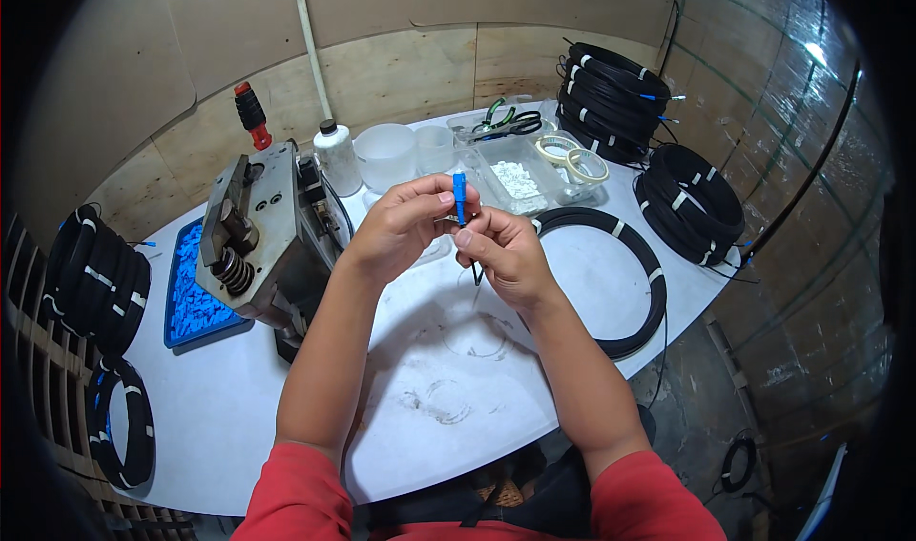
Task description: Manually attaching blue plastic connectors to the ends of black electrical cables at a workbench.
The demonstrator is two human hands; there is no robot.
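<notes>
Above the middle of the table, a blue fiber-optic connector (460,194) stands upright between my two hands. My left hand (408,218) pinches its side with the thumb and fingers. Just below, my right hand (504,253) grips the lower end, where a black cable (476,272) hangs down from the connector. That cable appears to belong to the black cable coil (658,283) lying on the table to the right of my hands, though the link is hidden. The fingers partly cover the connector's lower part.
A metal hand press (272,226) stands left of my forearms, beside a blue tray (207,339) of small blue parts. Behind my hands are a white bottle (336,155), plastic tubs (385,152), tape rolls (587,166) and scissors (515,126). Cable stacks (611,102) sit at the far right and left.
</notes>
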